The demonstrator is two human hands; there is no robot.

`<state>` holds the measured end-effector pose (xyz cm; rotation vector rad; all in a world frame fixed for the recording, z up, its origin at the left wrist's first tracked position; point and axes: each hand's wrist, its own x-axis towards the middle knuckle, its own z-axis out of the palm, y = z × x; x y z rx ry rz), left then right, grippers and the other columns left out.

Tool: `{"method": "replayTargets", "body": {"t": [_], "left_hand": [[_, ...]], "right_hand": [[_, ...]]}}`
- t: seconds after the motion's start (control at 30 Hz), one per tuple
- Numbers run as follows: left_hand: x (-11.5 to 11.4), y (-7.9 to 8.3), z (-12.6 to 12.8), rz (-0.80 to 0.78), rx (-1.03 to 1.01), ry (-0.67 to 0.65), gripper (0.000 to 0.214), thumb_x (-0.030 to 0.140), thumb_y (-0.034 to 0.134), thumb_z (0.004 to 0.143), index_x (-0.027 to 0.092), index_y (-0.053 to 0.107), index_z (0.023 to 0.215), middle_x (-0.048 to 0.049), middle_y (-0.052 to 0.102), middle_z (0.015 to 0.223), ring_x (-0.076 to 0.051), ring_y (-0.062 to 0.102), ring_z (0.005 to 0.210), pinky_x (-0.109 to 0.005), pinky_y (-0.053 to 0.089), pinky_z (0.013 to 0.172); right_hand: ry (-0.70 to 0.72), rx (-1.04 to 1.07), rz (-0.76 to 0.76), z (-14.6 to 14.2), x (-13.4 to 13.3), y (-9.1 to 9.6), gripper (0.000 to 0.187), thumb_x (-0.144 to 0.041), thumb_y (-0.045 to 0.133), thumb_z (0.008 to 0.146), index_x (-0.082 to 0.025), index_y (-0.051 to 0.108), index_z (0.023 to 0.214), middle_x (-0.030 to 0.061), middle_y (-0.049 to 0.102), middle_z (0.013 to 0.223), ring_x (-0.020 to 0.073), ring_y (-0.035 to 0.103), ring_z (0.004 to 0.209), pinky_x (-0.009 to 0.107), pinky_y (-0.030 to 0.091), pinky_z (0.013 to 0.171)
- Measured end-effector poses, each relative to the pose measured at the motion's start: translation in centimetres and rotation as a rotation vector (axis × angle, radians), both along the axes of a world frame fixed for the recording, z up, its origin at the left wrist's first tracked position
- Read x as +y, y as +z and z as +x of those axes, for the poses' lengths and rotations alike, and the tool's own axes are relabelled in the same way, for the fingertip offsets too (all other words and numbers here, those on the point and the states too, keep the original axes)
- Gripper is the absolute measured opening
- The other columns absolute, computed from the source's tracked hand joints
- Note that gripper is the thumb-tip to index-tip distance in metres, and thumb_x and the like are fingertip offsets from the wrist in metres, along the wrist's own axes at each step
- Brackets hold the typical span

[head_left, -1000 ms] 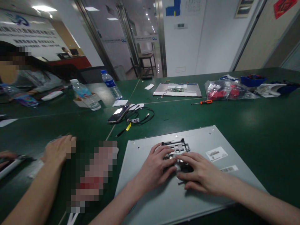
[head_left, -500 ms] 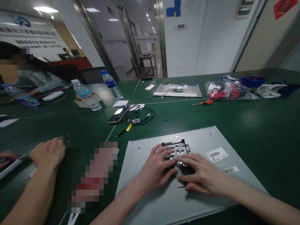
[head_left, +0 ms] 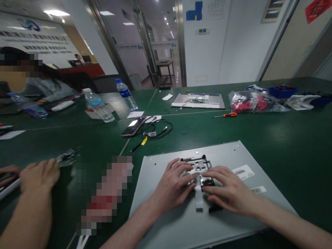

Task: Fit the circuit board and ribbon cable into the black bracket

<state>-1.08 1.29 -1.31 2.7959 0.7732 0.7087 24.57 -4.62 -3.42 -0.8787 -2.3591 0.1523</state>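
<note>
A small mechanism of metal plates and black plastic parts (head_left: 201, 165) lies on a flat grey metal panel (head_left: 166, 224). From its middle a pale flat strip like a ribbon cable (head_left: 199, 200) runs toward me. My left hand (head_left: 172, 188) curls around the mechanism's left side, its fingertips reaching the strip's top. On the other side, my right hand (head_left: 230, 190) grips the right edge with bent fingers, close to a dark block in the mechanism. Fingers hide part of both sides. A black end piece (head_left: 215, 208) shows below my right hand.
Left of the panel stands a blurred-out pinkish object (head_left: 110, 186). Another person's hand (head_left: 40, 174) works at the far left beside small metal parts (head_left: 68, 156). Beyond lie a phone (head_left: 133, 127), a coiled cable (head_left: 158, 129), an orange screwdriver (head_left: 229, 114) and bottles (head_left: 100, 105).
My right hand has shifted slightly right, uncovering the pale strip and the dark block. My left hand stays nearly in place. The other person's hand has moved left, away from the small metal parts.
</note>
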Motion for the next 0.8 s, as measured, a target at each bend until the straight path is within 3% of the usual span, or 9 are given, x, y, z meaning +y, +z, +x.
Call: {"method": "replayTargets", "body": {"t": [0.33, 0.8], "left_hand": [[0.08, -0.24, 0.21, 0.019, -0.008, -0.052, 0.028, 0.021, 0.059, 0.097, 0.028, 0.067, 0.123, -0.0027, 0.070, 0.127, -0.026, 0.060, 0.120, -0.055, 0.038, 0.110], [-0.18, 0.01, 0.12, -0.078, 0.126, -0.036, 0.041, 0.037, 0.065, 0.094, 0.030, 0.062, 0.134, -0.0042, 0.065, 0.137, -0.030, 0.055, 0.129, -0.059, 0.030, 0.116]], "right_hand": [[0.075, -0.153, -0.145, -0.27, -0.24, 0.28, 0.032, -0.033, 0.062, 0.100, -0.028, 0.064, 0.132, 0.0086, 0.046, 0.156, 0.0281, 0.044, 0.139, 0.050, 0.039, 0.114], [0.048, -0.166, -0.221, -0.41, -0.17, 0.26, 0.025, -0.035, 0.059, 0.103, -0.030, 0.069, 0.126, 0.0092, 0.046, 0.154, 0.0285, 0.042, 0.141, 0.051, 0.038, 0.115]]}}
